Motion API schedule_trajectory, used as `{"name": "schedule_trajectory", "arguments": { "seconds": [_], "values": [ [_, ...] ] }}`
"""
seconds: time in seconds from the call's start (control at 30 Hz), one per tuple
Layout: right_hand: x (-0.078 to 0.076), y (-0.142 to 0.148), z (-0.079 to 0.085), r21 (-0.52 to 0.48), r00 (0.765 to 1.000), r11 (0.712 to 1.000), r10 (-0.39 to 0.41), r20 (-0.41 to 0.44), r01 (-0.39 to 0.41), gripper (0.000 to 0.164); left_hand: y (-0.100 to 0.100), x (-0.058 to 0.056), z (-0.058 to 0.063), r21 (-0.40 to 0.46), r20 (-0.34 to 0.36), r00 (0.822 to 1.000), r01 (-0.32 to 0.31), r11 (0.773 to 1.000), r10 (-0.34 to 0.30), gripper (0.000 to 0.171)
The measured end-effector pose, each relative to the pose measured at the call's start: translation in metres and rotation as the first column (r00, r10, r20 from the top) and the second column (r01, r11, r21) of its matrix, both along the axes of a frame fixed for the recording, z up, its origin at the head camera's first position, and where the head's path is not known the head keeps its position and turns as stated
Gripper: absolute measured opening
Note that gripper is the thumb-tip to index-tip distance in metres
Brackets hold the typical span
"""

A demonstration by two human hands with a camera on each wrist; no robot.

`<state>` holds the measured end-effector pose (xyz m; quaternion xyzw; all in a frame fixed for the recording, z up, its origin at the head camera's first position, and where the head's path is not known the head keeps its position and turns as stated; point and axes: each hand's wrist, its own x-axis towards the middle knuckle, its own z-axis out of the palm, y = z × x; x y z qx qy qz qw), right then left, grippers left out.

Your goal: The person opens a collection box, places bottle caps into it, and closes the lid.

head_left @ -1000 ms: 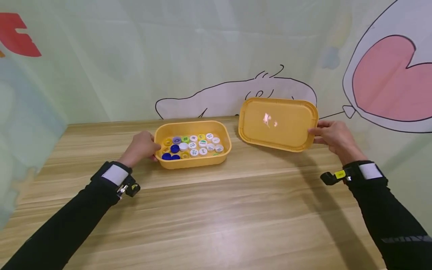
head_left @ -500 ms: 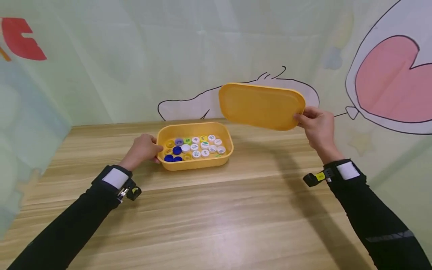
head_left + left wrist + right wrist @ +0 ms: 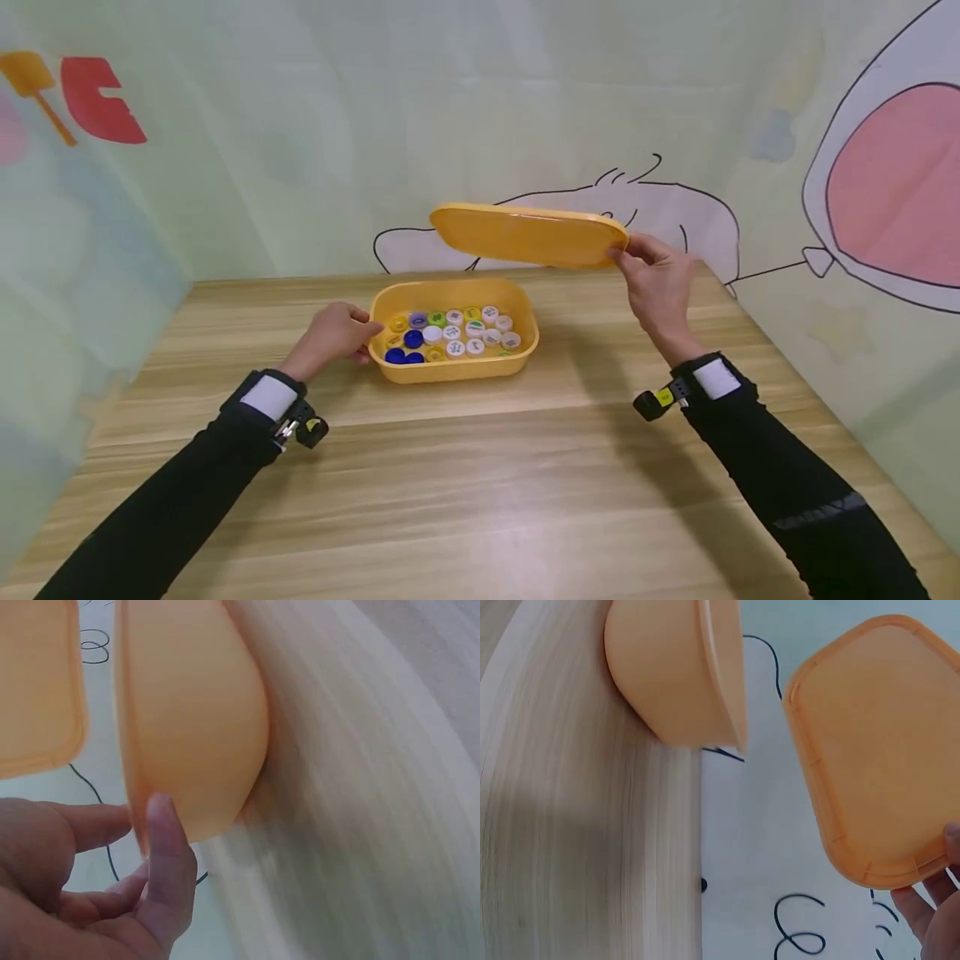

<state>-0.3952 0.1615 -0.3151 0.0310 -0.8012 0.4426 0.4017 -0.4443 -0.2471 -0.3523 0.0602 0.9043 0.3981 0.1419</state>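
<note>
A yellow plastic box (image 3: 450, 372) stands on the table, with several bottle caps (image 3: 454, 332) in blue, white, yellow, green and purple lying in it. My left hand (image 3: 335, 335) pinches the box's left rim; in the left wrist view the thumb and fingers (image 3: 169, 862) sit on both sides of that rim. Up behind and above the box, my right hand (image 3: 660, 287) holds the matching yellow lid (image 3: 525, 237) by its right end. The lid is tilted, its underside partly facing the right wrist view, where fingers grip its corner.
The wood-grain table (image 3: 450, 475) meets a printed cloth backdrop (image 3: 337, 150) at its back edge. Another stretch of cloth runs along the left side. A wrist camera (image 3: 311, 431) sticks out from each black sleeve.
My right hand has carried the lid leftward from the right side to above the box's back, tipping it flatter. The left hand stays at the box's rim, and the view has shifted slightly right.
</note>
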Motion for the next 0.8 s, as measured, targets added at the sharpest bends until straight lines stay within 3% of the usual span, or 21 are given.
{"name": "schedule_trajectory", "arguments": {
  "seconds": [0.23,0.33,0.43,0.6,0.8],
  "values": [
    [-0.006,-0.024,-0.004,0.009,0.995,0.998,0.068,-0.076,-0.068,0.019,-0.005,-0.003,0.016,-0.043,-0.095,0.995,0.008,0.999,-0.012,0.057],
    [-0.008,-0.032,-0.005,-0.021,0.989,0.993,0.117,-0.094,-0.12,0.017,-0.007,-0.006,0.029,0.041,-0.118,0.993,0.01,0.999,-0.005,0.068],
    [-0.009,-0.038,-0.006,-0.04,0.982,0.987,0.147,-0.118,-0.153,0.016,-0.006,-0.01,0.043,0.174,-0.091,0.996,0.002,0.985,0.014,0.075],
    [-0.008,-0.045,-0.006,-0.033,0.976,0.985,0.161,-0.146,-0.168,0.017,0.002,-0.016,0.063,0.351,-0.008,1.0,-0.01,0.936,0.014,0.075],
    [-0.007,-0.05,-0.007,0.005,0.963,0.981,0.19,-0.192,-0.193,0.017,0.012,-0.022,0.073,0.561,0.103,0.994,-0.021,0.828,-0.045,0.066]
  ]
}}
